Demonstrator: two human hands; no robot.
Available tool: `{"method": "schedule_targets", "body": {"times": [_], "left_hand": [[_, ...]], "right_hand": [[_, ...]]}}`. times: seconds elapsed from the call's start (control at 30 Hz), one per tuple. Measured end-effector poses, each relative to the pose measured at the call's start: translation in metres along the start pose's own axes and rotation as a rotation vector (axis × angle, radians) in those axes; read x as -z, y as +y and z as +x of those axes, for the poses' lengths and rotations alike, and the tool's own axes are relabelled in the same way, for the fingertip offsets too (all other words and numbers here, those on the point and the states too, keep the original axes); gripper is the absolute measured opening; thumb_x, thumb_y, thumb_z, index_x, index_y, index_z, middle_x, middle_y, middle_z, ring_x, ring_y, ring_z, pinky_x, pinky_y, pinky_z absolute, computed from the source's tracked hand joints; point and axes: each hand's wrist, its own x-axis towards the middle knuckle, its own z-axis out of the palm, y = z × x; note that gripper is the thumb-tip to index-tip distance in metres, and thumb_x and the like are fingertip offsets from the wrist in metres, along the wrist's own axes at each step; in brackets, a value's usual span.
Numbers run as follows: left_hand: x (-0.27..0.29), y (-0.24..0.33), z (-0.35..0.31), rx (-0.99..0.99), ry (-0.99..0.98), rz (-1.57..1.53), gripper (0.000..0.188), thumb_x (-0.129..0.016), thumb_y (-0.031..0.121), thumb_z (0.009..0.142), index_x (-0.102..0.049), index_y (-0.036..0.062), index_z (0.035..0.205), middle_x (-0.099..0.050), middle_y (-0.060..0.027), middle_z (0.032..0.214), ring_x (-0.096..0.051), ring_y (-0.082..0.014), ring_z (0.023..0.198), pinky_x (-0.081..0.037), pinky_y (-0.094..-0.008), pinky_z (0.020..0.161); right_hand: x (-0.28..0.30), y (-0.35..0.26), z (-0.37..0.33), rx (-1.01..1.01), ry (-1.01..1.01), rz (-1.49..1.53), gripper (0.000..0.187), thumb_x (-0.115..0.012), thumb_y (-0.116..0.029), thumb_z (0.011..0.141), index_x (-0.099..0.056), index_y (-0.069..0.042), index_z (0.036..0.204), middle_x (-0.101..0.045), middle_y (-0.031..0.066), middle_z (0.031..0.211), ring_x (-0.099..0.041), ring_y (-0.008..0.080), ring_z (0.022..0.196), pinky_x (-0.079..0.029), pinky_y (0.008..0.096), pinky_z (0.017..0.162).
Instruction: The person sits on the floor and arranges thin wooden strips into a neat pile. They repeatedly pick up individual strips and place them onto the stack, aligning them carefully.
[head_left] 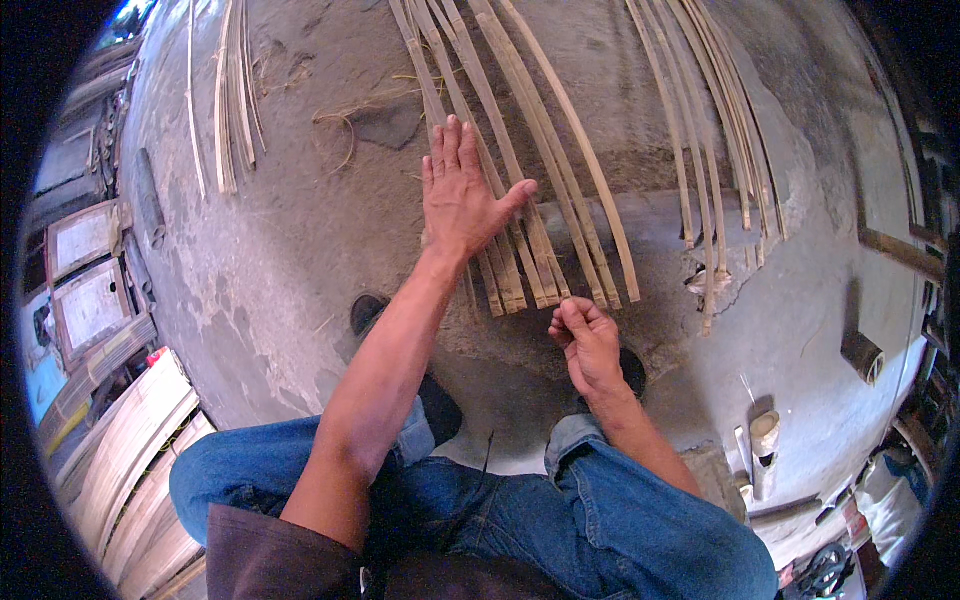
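Observation:
Long, flat bamboo strips (540, 130) lie side by side on the floor in front of me, their near ends close to my feet. My left hand (463, 197) rests flat across the strips on the left of this bunch, fingers stretched out and thumb apart. At the near end of a strip in the middle, my right hand (585, 338) is closed in a pinch, thumb against forefinger on the strip's tip. The far ends of the strips run out of view at the top.
More bamboo strips (725, 120) lie to the right, and a smaller bunch (232, 110) at the far left. Broad pale slats (135, 440) are stacked at the lower left. A short bamboo tube (765, 433) stands at the right, near a dark cylinder (862, 357). The concrete floor (270, 270) is worn.

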Motion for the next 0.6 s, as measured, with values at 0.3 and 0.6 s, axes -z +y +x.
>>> {"method": "schedule_targets", "body": {"times": [0.3, 0.6], "left_hand": [[-0.001, -0.001, -0.002, -0.005, -0.006, -0.017, 0.107, -0.056, 0.072, 0.074, -0.022, -0.0004, 0.145, -0.016, -0.019, 0.154, -0.011, -0.0333, 0.144, -0.014, -0.0507, 0.114], [0.006, 0.011, -0.001, -0.191, 0.105, 0.089, 0.089, -0.053, 0.062, 0.082, -0.024, 0.008, 0.147, -0.019, -0.0093, 0.155, -0.014, -0.0276, 0.144, -0.014, -0.0494, 0.114]], "right_hand": [[-0.007, 0.002, 0.006, 0.051, 0.056, -0.047, 0.014, -0.066, -0.021, 0.089, -0.064, -0.009, 0.095, -0.063, 0.0003, 0.084, -0.059, 0.0092, 0.077, -0.052, 0.0244, 0.069], [0.014, -0.011, -0.005, 0.005, 0.201, 0.06, 0.019, -0.062, -0.024, 0.092, -0.062, -0.007, 0.099, -0.063, 0.0025, 0.085, -0.06, 0.0123, 0.077, -0.052, 0.0285, 0.07]]}}
